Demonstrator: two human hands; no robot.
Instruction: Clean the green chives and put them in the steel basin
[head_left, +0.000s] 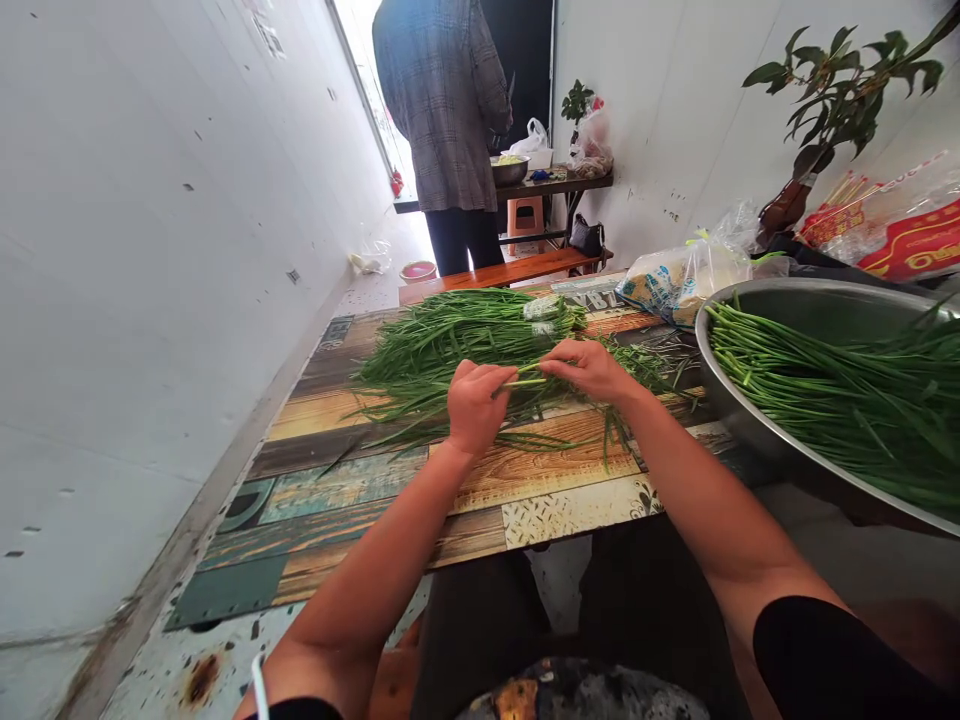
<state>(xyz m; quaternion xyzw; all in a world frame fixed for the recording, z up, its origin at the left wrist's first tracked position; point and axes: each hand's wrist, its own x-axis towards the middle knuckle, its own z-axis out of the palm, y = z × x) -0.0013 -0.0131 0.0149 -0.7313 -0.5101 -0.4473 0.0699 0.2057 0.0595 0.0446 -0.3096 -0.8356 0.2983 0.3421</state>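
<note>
My left hand [475, 405] is closed around a thin green chive stalk [526, 381] over the patterned table [360, 500]. My right hand [589, 368] pinches the same stalk at its other end, fingers pressed together. Just behind both hands lies a large pile of loose chives [450, 345] spread across the table. At the right stands a big metal basin [757, 430] that holds several sorted chives [847, 400] laid lengthwise.
A white wall runs along the left. Plastic bags [686, 275] and a potted plant [832, 110] sit behind the basin. Farther back another person [446, 110] stands facing a shelf with a metal bowl [508, 168]. A wooden bench [517, 270] lies beyond the table.
</note>
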